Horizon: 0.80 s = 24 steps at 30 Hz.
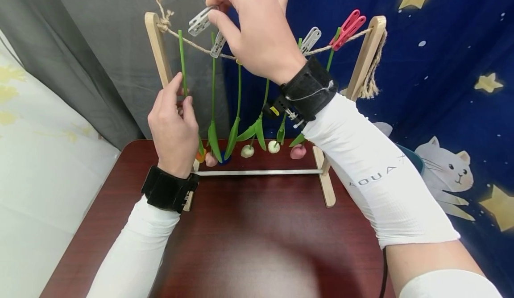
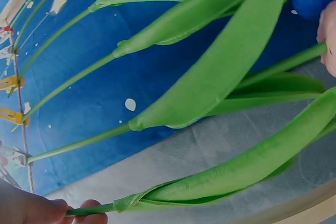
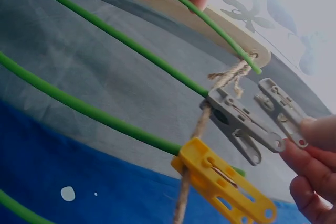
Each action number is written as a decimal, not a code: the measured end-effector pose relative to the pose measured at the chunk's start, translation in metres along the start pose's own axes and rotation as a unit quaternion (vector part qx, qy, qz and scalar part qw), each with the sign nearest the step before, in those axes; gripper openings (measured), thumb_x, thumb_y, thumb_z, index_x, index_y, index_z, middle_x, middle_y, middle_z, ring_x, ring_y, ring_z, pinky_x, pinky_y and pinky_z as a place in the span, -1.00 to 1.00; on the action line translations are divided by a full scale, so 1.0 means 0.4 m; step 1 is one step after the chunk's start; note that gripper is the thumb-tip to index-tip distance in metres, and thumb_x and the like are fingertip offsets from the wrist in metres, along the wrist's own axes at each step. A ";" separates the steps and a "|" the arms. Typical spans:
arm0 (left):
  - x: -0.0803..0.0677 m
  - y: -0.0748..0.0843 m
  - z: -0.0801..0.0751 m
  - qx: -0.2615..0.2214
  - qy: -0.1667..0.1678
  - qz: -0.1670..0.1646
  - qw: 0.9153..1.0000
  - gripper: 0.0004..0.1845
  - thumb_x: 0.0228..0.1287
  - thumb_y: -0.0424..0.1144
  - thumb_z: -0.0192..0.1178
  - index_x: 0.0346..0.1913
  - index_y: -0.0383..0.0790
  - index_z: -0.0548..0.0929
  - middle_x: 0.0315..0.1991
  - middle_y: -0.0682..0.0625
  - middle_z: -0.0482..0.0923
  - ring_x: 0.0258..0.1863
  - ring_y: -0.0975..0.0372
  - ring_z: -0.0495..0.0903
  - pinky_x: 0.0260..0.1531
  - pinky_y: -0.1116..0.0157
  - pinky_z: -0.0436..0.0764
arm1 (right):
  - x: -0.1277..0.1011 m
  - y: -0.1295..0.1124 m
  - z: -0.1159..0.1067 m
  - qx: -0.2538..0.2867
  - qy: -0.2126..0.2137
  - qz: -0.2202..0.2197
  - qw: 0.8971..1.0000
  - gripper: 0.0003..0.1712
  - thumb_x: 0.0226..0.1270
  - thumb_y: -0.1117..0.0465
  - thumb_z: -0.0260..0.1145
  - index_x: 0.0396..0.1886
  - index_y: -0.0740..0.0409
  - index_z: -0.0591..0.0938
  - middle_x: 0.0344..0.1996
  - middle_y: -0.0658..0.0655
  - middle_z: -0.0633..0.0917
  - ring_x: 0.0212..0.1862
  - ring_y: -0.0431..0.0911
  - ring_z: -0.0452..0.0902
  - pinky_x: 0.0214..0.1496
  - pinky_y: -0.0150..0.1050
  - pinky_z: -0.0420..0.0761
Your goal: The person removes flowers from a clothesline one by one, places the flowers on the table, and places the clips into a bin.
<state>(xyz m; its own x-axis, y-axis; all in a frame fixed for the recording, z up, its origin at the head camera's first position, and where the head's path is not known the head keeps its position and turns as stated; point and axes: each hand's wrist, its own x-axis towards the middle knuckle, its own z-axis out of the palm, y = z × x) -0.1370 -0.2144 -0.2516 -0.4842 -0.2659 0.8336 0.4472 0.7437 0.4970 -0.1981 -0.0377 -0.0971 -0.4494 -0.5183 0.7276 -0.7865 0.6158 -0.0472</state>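
Observation:
My left hand [image 1: 174, 126] pinches the green stem [image 1: 182, 52] of the leftmost artificial tulip, which hangs bloom down; its orange bloom [image 1: 201, 156] shows below the hand. The stem's top end stands beside the twine [image 1: 192, 44], near the left post. My right hand [image 1: 259, 30] is raised above the twine and pinches a grey clothespin [image 3: 283, 111] by its handle end, apart from that stem. A second grey clothespin [image 1: 217, 45] clips the neighbouring tulip's stem to the twine. Beside it, a yellow clothespin [image 3: 226, 182] clips another stem.
The twine runs between two wooden posts [image 1: 364, 59] standing on a dark red table [image 1: 249, 226]. Several more tulips hang along it. A red clothespin [image 1: 347, 29] and a grey one [image 1: 310, 40] are at its right part. A white bar [image 1: 261, 172] joins the feet.

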 end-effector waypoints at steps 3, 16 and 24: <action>-0.006 0.000 -0.009 -0.002 0.002 0.012 1.000 -0.59 0.58 -0.43 0.18 0.40 -0.36 0.59 -0.05 -0.29 0.67 -0.12 0.02 0.72 -0.15 0.12 0.68 | -0.019 0.000 -0.005 0.008 0.019 -0.019 1.000 -0.59 0.71 -0.05 0.15 0.21 0.08 0.72 0.04 0.02 0.74 0.35 -0.08 0.38 0.43 -0.09 -0.02; -0.031 0.028 -0.059 -0.051 0.051 -0.015 0.997 -0.59 0.50 -0.41 0.29 0.35 -0.20 0.69 -0.07 -0.21 0.73 -0.16 0.09 0.78 -0.09 0.48 0.62 | -0.160 0.001 -0.036 0.055 0.066 -0.052 0.995 -0.56 0.56 -0.04 0.36 0.17 0.20 0.74 0.02 0.11 0.76 0.17 0.05 0.41 0.24 -0.02 0.13; -0.054 0.039 -0.103 -0.051 0.073 0.004 0.996 -0.63 0.49 -0.39 0.32 0.29 -0.20 0.72 -0.10 -0.19 0.76 -0.23 0.04 0.78 -0.08 0.51 0.62 | -0.283 0.034 -0.049 0.074 0.089 -0.029 0.993 -0.57 0.41 0.04 0.52 0.10 0.23 0.75 -0.11 0.15 0.78 0.05 0.09 0.49 0.01 0.02 0.17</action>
<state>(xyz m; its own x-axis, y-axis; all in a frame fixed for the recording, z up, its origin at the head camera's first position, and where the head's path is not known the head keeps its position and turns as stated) -0.0886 -0.2226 -0.2518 -0.3698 -0.3514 0.8601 0.5279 0.6824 0.5057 -0.1496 0.0412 -0.1667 -0.3306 -0.4290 0.8406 -0.8684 0.4872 -0.0929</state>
